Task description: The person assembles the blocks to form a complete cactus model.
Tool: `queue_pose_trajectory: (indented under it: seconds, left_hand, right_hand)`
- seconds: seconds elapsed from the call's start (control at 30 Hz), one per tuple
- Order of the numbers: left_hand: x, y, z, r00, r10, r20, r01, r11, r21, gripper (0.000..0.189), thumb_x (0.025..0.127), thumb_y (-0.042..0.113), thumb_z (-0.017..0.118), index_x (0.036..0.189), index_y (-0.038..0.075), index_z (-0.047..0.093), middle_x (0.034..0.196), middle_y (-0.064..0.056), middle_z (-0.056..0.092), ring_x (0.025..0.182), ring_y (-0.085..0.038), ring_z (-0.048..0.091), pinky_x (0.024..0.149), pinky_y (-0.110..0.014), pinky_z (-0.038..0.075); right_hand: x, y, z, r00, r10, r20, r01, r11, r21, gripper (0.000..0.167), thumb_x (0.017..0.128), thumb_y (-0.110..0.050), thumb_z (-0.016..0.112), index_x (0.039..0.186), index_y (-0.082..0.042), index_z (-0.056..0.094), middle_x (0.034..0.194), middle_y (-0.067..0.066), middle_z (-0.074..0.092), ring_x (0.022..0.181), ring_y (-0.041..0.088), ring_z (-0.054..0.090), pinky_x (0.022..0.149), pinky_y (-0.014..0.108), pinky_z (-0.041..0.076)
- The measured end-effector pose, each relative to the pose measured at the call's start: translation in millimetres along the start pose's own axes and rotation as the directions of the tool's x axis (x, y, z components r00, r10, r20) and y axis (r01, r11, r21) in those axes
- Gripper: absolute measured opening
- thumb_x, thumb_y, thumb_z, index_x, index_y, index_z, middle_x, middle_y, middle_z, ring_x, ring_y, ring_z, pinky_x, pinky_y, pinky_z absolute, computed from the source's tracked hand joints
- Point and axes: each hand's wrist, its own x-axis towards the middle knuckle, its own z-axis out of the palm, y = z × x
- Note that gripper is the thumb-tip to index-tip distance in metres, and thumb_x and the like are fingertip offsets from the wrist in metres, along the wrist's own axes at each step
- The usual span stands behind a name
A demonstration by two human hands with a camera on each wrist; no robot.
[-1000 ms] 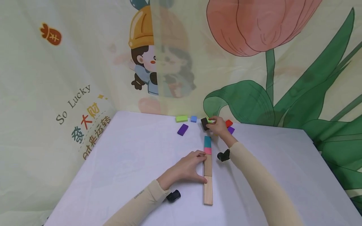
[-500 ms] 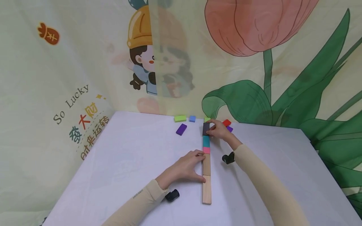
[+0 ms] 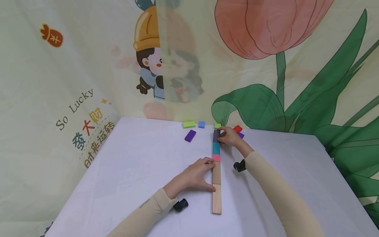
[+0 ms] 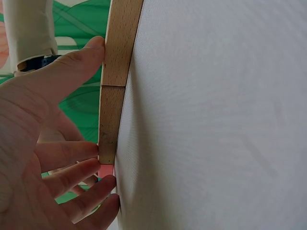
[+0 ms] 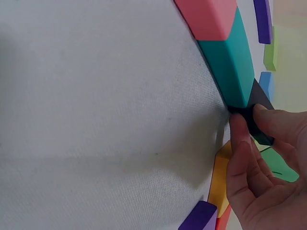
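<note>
A straight row of blocks runs away from the person: two plain wooden blocks point(image 3: 216, 199), a pink block point(image 5: 211, 19) and a teal block point(image 5: 230, 67). At its far end is a black block point(image 3: 216, 136), in line with the teal one. My right hand point(image 3: 232, 136) pinches this black block between thumb and fingers, close by the teal block's end. My left hand point(image 3: 190, 177) lies along the row's left side, thumb and fingers spread. In the left wrist view its thumb touches one wooden block point(image 4: 122, 48) and a fingertip meets the other point(image 4: 111, 120).
Along the table's back edge lie green blocks point(image 3: 189, 124), a blue block point(image 3: 201, 124) and a red block point(image 3: 238, 128). A purple block point(image 3: 190, 136) rests left of the row. In the right wrist view, a yellow block point(image 5: 219, 177) and another purple block point(image 5: 199, 216) lie near the right hand.
My right hand has brought the black block, tilted a second ago, down to the row's far end and in line with the teal block. My left hand has stayed in place.
</note>
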Motion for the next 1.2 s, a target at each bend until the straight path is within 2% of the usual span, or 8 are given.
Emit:
queue_pose_trajectory:
  seconds: [0.47, 0.73, 1.07, 1.13, 1.2]
  left_hand:
    - [-0.9, 1.2, -0.5, 1.000, -0.001, -0.012, 0.001, 1.000, 0.005, 0.088, 0.073, 0.055, 0.078, 0.142, 0.010, 0.049, 0.149, -0.002, 0.043, 0.133, -0.018, 0.044, 0.107, -0.032, 0.044]
    - [-1.2, 1.2, -0.6, 1.000, -0.001, -0.008, 0.001, 1.000, 0.015, 0.089, 0.072, 0.056, 0.078, 0.142, 0.011, 0.049, 0.149, -0.002, 0.043, 0.134, -0.018, 0.044, 0.108, -0.031, 0.044]
    - [-0.7, 0.5, -0.7, 1.000, -0.010, -0.003, 0.010, 1.000, 0.000, 0.088, 0.072, 0.055, 0.079, 0.142, 0.011, 0.049, 0.149, -0.002, 0.043, 0.134, -0.017, 0.044, 0.108, -0.030, 0.043]
    - [-0.9, 0.7, -0.7, 1.000, -0.003, -0.008, 0.003, 1.000, 0.003, 0.088, 0.073, 0.055, 0.079, 0.142, 0.011, 0.049, 0.149, -0.002, 0.043, 0.133, -0.017, 0.044, 0.108, -0.030, 0.043]
    - [-1.0, 1.2, -0.6, 1.000, 0.006, -0.014, -0.006, 1.000, 0.005, 0.087, 0.073, 0.055, 0.078, 0.142, 0.010, 0.050, 0.149, -0.002, 0.044, 0.133, -0.017, 0.045, 0.107, -0.030, 0.044]
  right_hand:
    - [4.6, 0.0, -0.6, 0.999, -0.036, 0.026, 0.038, 0.997, -0.070, 0.051, 0.094, -0.007, 0.060, 0.142, 0.000, 0.044, 0.120, 0.027, 0.057, 0.091, 0.029, 0.062, 0.081, 0.033, 0.058]
    - [3.8, -1.2, -0.6, 0.998, -0.042, 0.051, 0.047, 0.992, -0.119, 0.048, 0.095, -0.007, 0.058, 0.140, 0.003, 0.046, 0.125, 0.029, 0.056, 0.102, 0.033, 0.059, 0.088, 0.037, 0.056]
    - [5.6, -0.8, 0.0, 0.998, -0.030, 0.057, 0.036, 0.993, -0.111, 0.047, 0.095, -0.009, 0.058, 0.140, 0.002, 0.046, 0.127, 0.028, 0.055, 0.105, 0.033, 0.059, 0.090, 0.038, 0.056]
    - [6.7, 0.0, -1.8, 0.999, -0.033, 0.041, 0.037, 0.994, -0.106, 0.046, 0.096, -0.011, 0.058, 0.138, 0.003, 0.047, 0.125, 0.028, 0.056, 0.102, 0.033, 0.061, 0.087, 0.037, 0.057]
    - [7.9, 0.5, -4.5, 0.999, -0.031, -0.009, 0.030, 0.995, -0.095, 0.043, 0.096, -0.013, 0.057, 0.135, 0.003, 0.050, 0.124, 0.027, 0.057, 0.099, 0.033, 0.062, 0.083, 0.035, 0.057]
